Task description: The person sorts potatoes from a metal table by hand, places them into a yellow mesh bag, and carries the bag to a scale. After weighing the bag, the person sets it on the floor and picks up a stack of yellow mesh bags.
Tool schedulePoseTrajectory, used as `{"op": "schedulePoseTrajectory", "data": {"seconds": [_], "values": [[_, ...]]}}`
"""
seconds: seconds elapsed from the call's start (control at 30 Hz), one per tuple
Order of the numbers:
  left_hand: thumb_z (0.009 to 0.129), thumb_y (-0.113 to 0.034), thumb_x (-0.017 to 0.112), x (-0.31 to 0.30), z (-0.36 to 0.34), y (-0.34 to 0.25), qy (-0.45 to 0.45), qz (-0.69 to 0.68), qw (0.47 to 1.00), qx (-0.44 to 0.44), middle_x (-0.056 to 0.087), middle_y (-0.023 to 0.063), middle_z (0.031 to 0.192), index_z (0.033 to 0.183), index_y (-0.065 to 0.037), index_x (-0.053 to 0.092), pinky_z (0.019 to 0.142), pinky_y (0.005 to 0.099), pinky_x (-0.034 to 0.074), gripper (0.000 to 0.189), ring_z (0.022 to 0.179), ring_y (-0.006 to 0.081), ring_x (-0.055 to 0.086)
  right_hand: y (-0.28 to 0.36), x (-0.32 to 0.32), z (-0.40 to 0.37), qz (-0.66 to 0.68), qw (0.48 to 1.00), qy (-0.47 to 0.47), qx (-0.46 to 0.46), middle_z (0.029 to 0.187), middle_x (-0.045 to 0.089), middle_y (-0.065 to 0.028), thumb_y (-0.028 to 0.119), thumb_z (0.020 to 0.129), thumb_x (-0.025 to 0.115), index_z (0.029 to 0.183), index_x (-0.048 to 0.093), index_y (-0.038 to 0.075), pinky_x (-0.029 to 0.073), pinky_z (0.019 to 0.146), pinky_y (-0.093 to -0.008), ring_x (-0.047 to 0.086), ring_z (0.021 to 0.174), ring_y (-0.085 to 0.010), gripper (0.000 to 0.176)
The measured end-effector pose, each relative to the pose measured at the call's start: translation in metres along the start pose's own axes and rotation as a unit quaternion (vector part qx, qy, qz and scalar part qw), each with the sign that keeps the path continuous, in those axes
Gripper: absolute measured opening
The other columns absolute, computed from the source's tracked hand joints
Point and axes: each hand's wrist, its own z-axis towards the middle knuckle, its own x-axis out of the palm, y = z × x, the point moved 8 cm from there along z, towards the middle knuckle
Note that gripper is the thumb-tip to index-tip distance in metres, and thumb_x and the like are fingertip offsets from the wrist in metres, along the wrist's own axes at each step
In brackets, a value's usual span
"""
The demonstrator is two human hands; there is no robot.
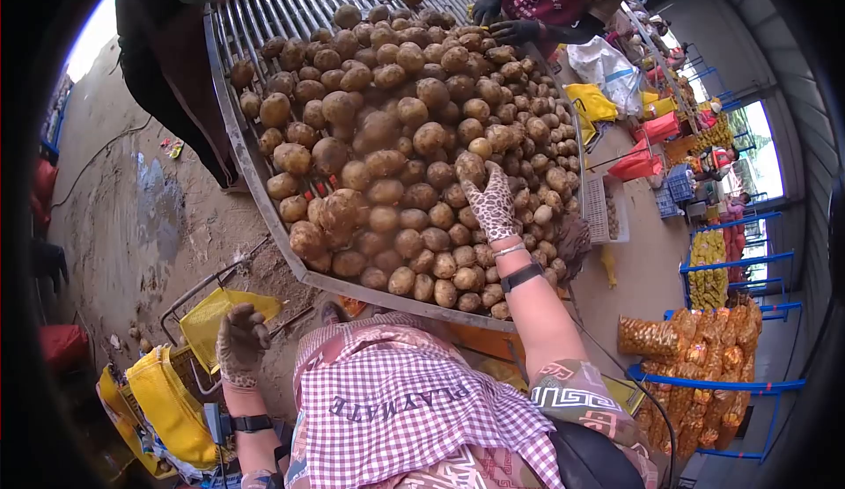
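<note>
Many soil-covered potatoes [429, 139] lie piled on a metal roller table [233, 128] in front of me. My right hand [491, 203], in a leopard-print glove, reaches over the pile with its fingers around one potato [470, 168]. Low on the left, my left hand [241, 343] wears a matching glove with dark, dirty fingers. It hangs clear of the table, fingers loosely curled and apart, with nothing visible in it. Close to it is a yellow mesh bag [224, 313] on a metal frame.
Across the table, a co-worker's dark-gloved hands [510, 31] touch the potatoes. Another person in dark clothes [163, 75] stands at the table's left side. A white crate [607, 210] stands by its right edge. Filled net sacks [704, 366] are stacked at right; yellow sacks [167, 392] hang lower left.
</note>
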Motion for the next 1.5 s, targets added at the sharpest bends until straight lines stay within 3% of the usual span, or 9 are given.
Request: {"op": "schedulePoseTrajectory", "data": {"seconds": [0.23,0.57,0.7,0.77,0.97,1.17,1.23,1.37,1.5], "values": [[0.094,-0.043,0.056,0.166,0.070,0.100,0.112,0.013,0.976,-0.184,0.062,0.0140,0.119,0.129,-0.003,0.051,0.082,0.0380,0.054,0.053,0.098,0.0228,0.064,-0.030,0.032,0.059,-0.055,0.995,-0.024,-0.083,0.117,0.055,-0.0192,0.030,0.082,0.074,0.125,0.054,0.002,0.043,0.099,-0.0391,0.054,0.112,-0.0318,0.054],[0.094,-0.037,0.058,0.211,0.149,0.173,0.040,-0.051,0.973,-0.221,0.052,0.0115,0.131,0.140,-0.010,0.042,0.095,0.0483,0.048,0.055,0.117,0.0284,0.056,-0.034,0.043,0.023,0.542,0.775,0.282,0.160,0.124,0.059,-0.0083,0.004,0.092,0.050,0.123,0.058,0.003,0.041,0.104,-0.0317,0.053,0.118,-0.0178,0.032],[0.093,-0.037,0.059,0.229,0.157,0.179,0.014,-0.009,0.974,-0.227,0.052,0.0088,0.131,0.141,-0.011,0.039,0.094,0.0535,0.049,0.058,0.117,0.0298,0.056,-0.005,0.109,-0.015,-0.039,0.908,0.273,-0.316,0.110,0.065,-0.0162,0.027,0.095,0.056,0.114,0.063,0.002,0.047,0.093,-0.0378,0.061,0.104,-0.0284,0.032],[0.094,-0.038,0.058,0.224,0.156,0.196,0.057,-0.061,0.959,-0.270,0.054,0.0096,0.129,0.138,-0.009,0.042,0.095,0.0534,0.049,0.055,0.116,0.0287,0.057,0.044,0.025,0.014,0.103,0.967,0.218,-0.077,0.111,0.063,-0.0213,0.027,0.090,0.062,0.117,0.061,0.002,0.046,0.094,-0.0415,0.059,0.105,-0.0364,0.037],[0.093,-0.040,0.060,0.200,0.151,0.202,0.006,-0.192,0.947,-0.257,0.065,0.0139,0.113,0.123,-0.003,0.054,0.092,0.0507,0.052,0.048,0.107,0.0288,0.062,0.073,0.071,0.078,0.006,0.965,0.111,-0.238,0.134,0.049,-0.0214,0.027,0.081,0.070,0.136,0.046,0.006,0.037,0.107,-0.0428,0.045,0.126,-0.0355,0.064],[0.093,-0.034,0.059,0.199,0.165,0.175,0.026,-0.174,0.959,-0.223,0.054,0.0179,0.130,0.135,-0.006,0.046,0.096,0.0517,0.049,0.052,0.110,0.0335,0.060,0.036,0.083,0.084,0.246,0.947,0.197,-0.066,0.106,0.065,-0.0154,0.027,0.080,0.075,0.119,0.055,0.004,0.050,0.091,-0.0388,0.062,0.100,-0.0303,0.050],[0.092,-0.030,0.061,0.202,0.168,0.176,0.043,-0.216,0.945,-0.243,0.047,0.0184,0.137,0.140,-0.010,0.041,0.096,0.0527,0.048,0.056,0.112,0.0350,0.058,0.034,0.086,0.052,0.564,0.747,0.340,0.094,0.103,0.065,-0.0156,0.028,0.090,0.066,0.114,0.057,0.003,0.051,0.085,-0.0388,0.063,0.094,-0.0284,0.037],[0.090,-0.028,0.063,0.231,0.171,0.175,0.133,-0.205,0.940,-0.238,0.050,0.0188,0.134,0.141,-0.013,0.041,0.091,0.0492,0.051,0.057,0.107,0.0342,0.060,0.060,0.040,-0.005,0.168,0.913,0.216,-0.304,0.092,0.066,-0.0203,0.032,0.096,0.056,0.105,0.064,0.002,0.051,0.079,-0.0432,0.064,0.088,-0.0364,0.032],[0.092,-0.033,0.058,0.226,0.150,0.194,0.086,-0.227,0.908,-0.343,0.058,0.0232,0.122,0.139,-0.004,0.041,0.088,0.0517,0.053,0.058,0.100,0.0346,0.064,0.024,-0.010,0.045,0.159,0.974,0.137,-0.085,0.096,0.068,-0.0193,0.029,0.091,0.063,0.109,0.066,0.002,0.052,0.082,-0.0403,0.065,0.094,-0.0344,0.033]]}}
